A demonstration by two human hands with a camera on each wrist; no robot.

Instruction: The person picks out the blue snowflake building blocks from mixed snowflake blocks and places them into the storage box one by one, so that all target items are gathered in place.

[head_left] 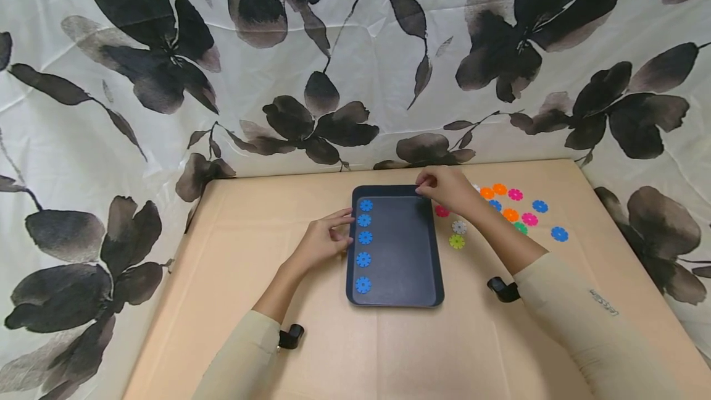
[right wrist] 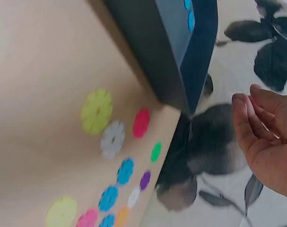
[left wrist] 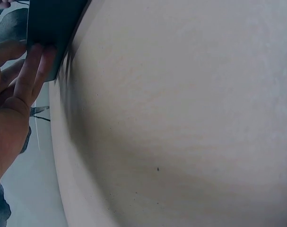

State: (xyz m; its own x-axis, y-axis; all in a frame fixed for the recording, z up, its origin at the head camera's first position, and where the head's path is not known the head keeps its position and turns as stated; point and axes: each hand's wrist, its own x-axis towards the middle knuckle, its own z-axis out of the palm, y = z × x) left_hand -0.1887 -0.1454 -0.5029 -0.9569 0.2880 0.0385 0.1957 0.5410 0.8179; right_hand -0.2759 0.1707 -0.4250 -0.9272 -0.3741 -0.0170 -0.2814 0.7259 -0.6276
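A dark grey rectangular tray (head_left: pixel 397 252) lies on the table, with several blue notched, flower-shaped discs (head_left: pixel 363 259) in a column along its left side. My left hand (head_left: pixel 319 239) is at the tray's left edge. Its fingers (left wrist: pixel 32 71) lie fairly straight against the outer wall in the left wrist view. Over the tray's far right corner is my right hand (head_left: pixel 449 190), thumb and fingertips close together. From the right wrist, that hand (right wrist: pixel 271 137) appears apart from the tray, its fingers loosely bent and nothing visible between them.
Loose discs lie right of the tray: a yellow-green disc (head_left: pixel 457 241), a white disc (head_left: pixel 459 227), a pink disc (head_left: pixel 530 219), an orange disc (head_left: pixel 510 215), a blue disc (head_left: pixel 559 234) and several others. Behind the table (head_left: pixel 266 196) hangs a floral cloth (head_left: pixel 411 79). The right forearm hides some discs.
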